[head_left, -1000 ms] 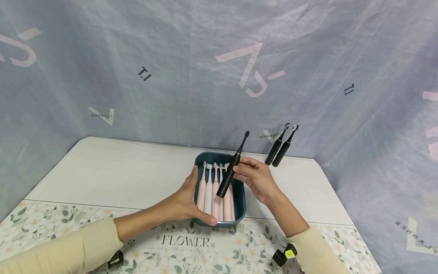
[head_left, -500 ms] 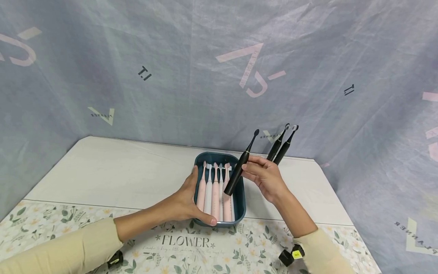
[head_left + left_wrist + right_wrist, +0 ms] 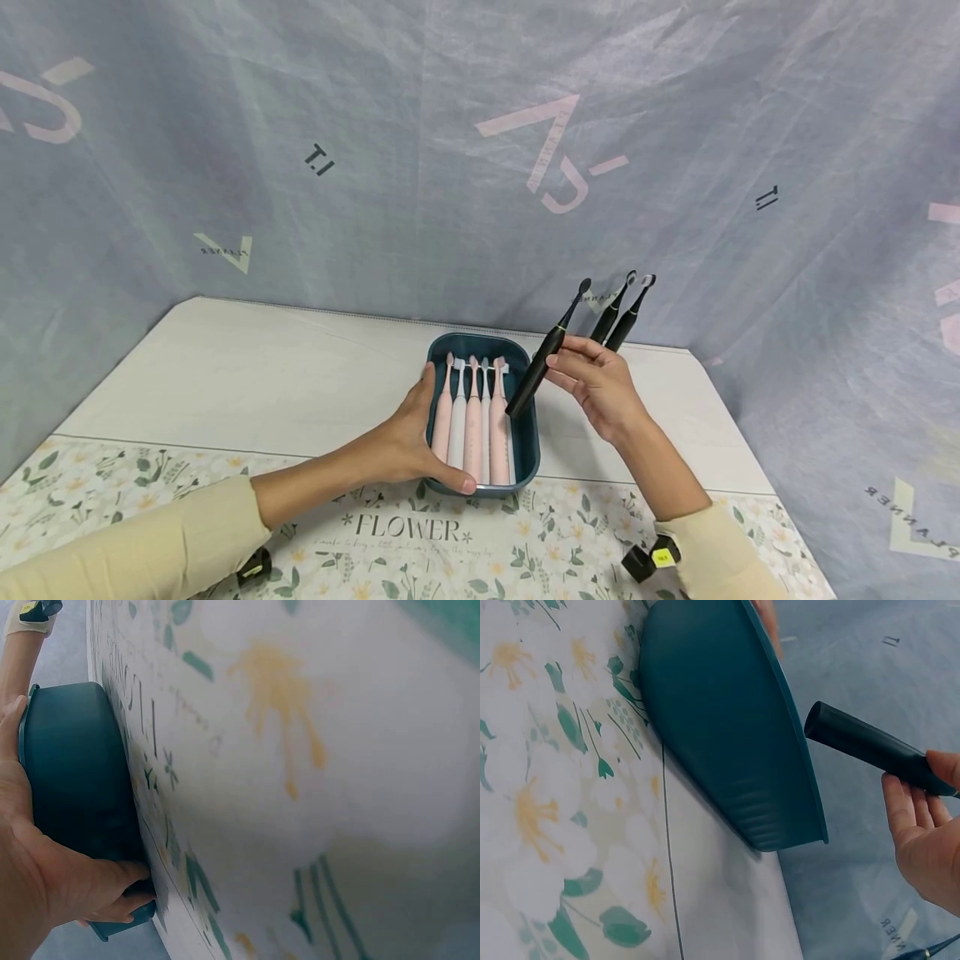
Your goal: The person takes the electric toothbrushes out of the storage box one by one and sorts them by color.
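My right hand (image 3: 603,392) pinches a black electric toothbrush (image 3: 542,368) by its handle, brush head up and tilted right. The handle's lower end hangs over the right part of a dark teal plastic bin (image 3: 529,450), above its rim in the right wrist view. Inside lie several pink electric toothbrushes (image 3: 473,437) and white electric toothbrushes (image 3: 457,433), side by side with heads toward the back. My left hand (image 3: 408,442) grips the bin's left side, thumb over the front rim. In the left wrist view its fingers (image 3: 127,900) curl around the wall.
Two more black electric toothbrushes (image 3: 626,323) stand behind my right hand, which hides their lower parts. The table (image 3: 262,375) has a white back section and a floral front cloth (image 3: 540,550). Grey-blue curtain (image 3: 375,167) hangs behind and at both sides.
My right hand has carried the black toothbrush rightward, from above the middle of the bin to its right edge. The left hand and bin stay in place.
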